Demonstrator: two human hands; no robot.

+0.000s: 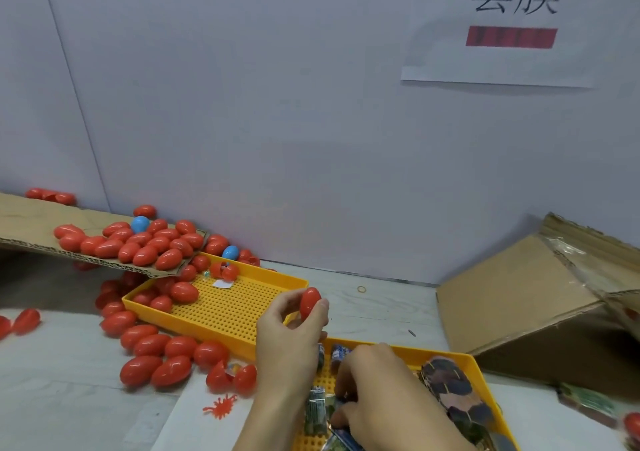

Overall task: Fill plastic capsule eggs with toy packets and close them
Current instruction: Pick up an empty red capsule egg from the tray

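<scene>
The right hand [377, 398] is lying nearest the camera, palm down inside the near yellow perforated plastic tray [479, 374], fingers curled down among the small printed toy packets [317, 407]; whether it is actually gripping a packet cannot be told, since the fingertips are hidden. A dark patterned bundle [457, 395] is lying in that same tray to the right of the hand. The left hand [289, 333] is reaching just past the tray's far left corner, thumb and fingers pinched around a closed red plastic capsule egg [309, 302], holding it upright above the table.

Beyond the near tray, to its left, a second yellow perforated tray [239, 308] is sitting at an angle with a few red eggs in its far corner. A pile of loose red eggs [162, 357] is lying on the white table [374, 308] left of the near tray, along with an opened red egg [232, 378] and a small red plastic creature toy [221, 405]. Farther left, a flat corrugated cardboard sheet [31, 222] is carrying many more red eggs and one blue egg [140, 224]. To the right of the near tray, a brown cardboard box [519, 294] is tipping on its side. A paper sign [512, 24] is hanging on the wall above.
</scene>
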